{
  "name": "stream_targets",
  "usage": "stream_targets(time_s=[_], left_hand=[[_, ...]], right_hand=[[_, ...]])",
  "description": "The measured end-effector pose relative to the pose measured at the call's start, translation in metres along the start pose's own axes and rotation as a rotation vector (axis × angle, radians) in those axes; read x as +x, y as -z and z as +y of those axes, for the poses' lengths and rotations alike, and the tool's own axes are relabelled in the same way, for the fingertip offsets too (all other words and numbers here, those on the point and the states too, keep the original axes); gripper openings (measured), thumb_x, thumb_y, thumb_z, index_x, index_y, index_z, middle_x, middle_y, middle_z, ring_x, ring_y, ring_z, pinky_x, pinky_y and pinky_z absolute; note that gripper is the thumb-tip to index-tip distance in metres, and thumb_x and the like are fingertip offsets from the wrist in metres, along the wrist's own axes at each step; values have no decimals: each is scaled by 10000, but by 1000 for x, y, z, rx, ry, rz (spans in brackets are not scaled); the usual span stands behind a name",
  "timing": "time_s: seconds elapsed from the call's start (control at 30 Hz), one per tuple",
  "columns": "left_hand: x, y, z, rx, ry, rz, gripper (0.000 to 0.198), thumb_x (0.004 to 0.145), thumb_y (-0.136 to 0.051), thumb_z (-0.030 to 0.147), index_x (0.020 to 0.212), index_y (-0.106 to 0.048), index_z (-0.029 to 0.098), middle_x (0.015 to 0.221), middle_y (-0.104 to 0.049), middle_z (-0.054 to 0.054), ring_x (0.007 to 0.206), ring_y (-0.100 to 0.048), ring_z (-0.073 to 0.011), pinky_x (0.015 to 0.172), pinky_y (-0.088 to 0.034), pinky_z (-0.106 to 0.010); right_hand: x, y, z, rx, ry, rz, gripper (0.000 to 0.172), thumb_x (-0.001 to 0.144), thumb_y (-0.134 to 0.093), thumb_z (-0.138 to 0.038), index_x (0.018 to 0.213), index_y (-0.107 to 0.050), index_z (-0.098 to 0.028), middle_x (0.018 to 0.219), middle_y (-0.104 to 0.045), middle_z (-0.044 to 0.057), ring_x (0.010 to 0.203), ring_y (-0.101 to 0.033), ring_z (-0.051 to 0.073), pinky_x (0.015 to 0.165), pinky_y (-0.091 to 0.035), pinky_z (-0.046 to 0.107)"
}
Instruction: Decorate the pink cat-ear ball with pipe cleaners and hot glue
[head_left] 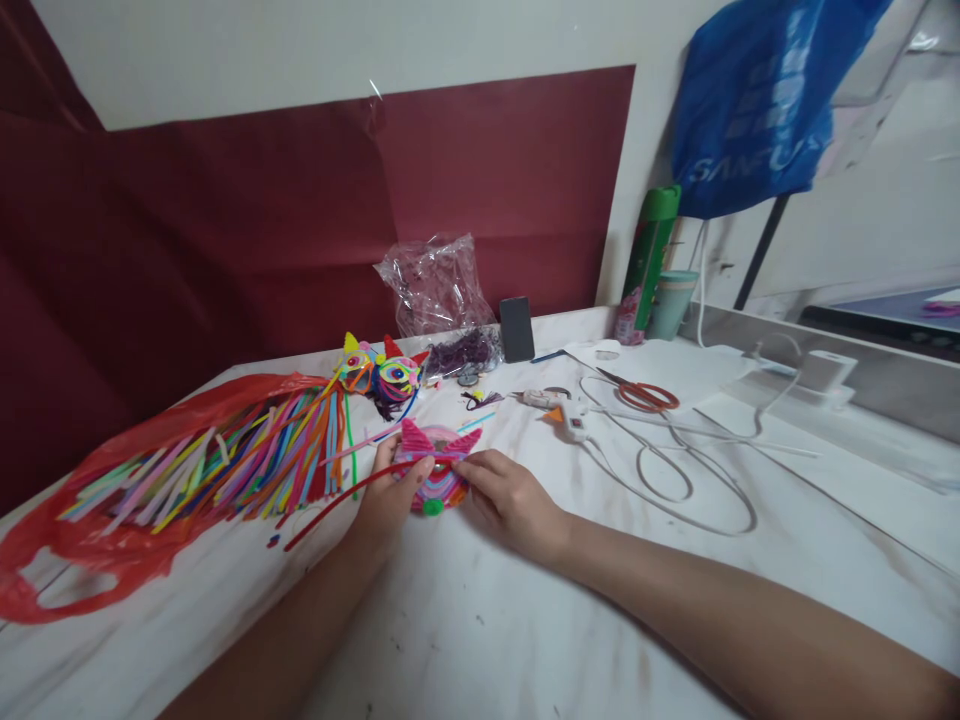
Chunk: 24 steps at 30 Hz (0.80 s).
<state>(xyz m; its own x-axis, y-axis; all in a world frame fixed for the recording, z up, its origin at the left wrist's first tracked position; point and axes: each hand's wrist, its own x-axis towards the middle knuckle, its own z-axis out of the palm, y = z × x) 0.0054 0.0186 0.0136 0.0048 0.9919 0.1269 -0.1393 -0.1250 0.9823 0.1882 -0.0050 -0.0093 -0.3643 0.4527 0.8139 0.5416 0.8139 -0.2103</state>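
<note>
Between my two hands, just above the marble-patterned table, is a round pink craft face (442, 490) with two pointed pink ears and a green pompom-like dot at its lower edge. A red pipe cleaner (330, 510) crosses its middle and trails off to the left. My left hand (390, 492) grips the face's left side, its thumb pressing the red strip. At the right side, the fingers of my right hand (510, 495) are pinched together on the red pipe cleaner's other end. My fingers cover part of the face.
Many coloured pipe cleaners (255, 460) lie on a red plastic bag (60, 555) at left. Behind are two finished-looking craft faces (397, 378), a clear plastic bag (435, 285) and a phone (516, 330). A glue gun (574, 420), its looping cable and orange-handled scissors (649, 397) lie at right.
</note>
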Motion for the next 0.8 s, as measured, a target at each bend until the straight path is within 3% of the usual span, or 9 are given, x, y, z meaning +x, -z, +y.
stream_targets(time_s=[0.4,0.5,0.6,0.67,0.8], left_hand=[[0,0,0,6,3,-19,644,662,-800,392,1217,-522,219,957,-728,-41,822,-696,-204,790,-540,-344],[2,1,0,-8,0,-16,643,650,-807,391,1206,-534,219,954,-736,-46,832,-707,-218,806,-547,-366],[4,3,2,-12,0,4,619,639,-817,374,1178,-556,217,964,-740,-47,866,-714,-225,833,-546,-367],[4,3,5,-31,13,11,607,625,-825,362,1156,-570,213,952,-744,-45,879,-717,-233,837,-548,-364],[3,2,10,-126,67,1,605,581,-846,357,1109,-595,199,912,-754,-42,888,-721,-253,821,-555,-356]], right_hand=[[3,-4,4,-29,12,-9,296,974,-434,-153,1175,-650,-149,945,-663,148,863,-620,241,732,-560,375],[3,-5,5,91,-30,3,325,953,-446,-127,1203,-646,-186,958,-661,130,877,-622,229,747,-556,362],[4,-8,5,308,-192,49,353,921,-465,-102,1193,-651,-229,993,-666,100,926,-635,206,804,-549,346],[4,-12,6,409,-358,93,273,898,-505,-129,1085,-680,-222,977,-683,81,911,-644,201,818,-541,349],[7,-18,10,596,-707,120,85,846,-584,-246,877,-645,-195,778,-667,21,724,-625,167,692,-530,301]])
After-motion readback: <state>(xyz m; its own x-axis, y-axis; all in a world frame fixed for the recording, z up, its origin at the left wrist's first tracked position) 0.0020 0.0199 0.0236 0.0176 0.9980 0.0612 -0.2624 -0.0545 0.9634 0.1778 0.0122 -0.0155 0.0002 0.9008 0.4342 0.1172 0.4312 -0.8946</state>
